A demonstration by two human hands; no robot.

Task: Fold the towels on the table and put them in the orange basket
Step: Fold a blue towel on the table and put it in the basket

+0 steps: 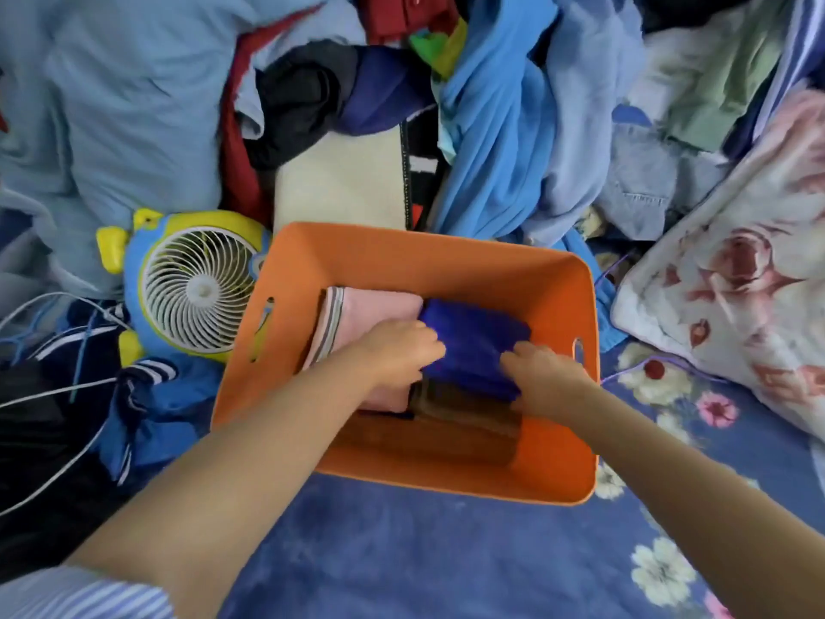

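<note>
The orange basket (428, 256) stands in the middle of the head view on a blue flowered cloth. Inside it a folded dark blue towel (473, 346) lies on top of a folded brown towel (451, 422). A folded pink towel (370, 310) with a striped edge lies to its left. Both my hands reach down into the basket. My left hand (402, 350) grips the blue towel's left edge. My right hand (542, 373) holds its right edge. The towel's near end is hidden under my fingers.
A blue and yellow toy-shaped fan (196, 283) lies left of the basket, with white cables (53, 390) beside it. Piles of blue, red and dark clothes (500, 127) fill the back. A flowered quilt (736, 279) rises at the right.
</note>
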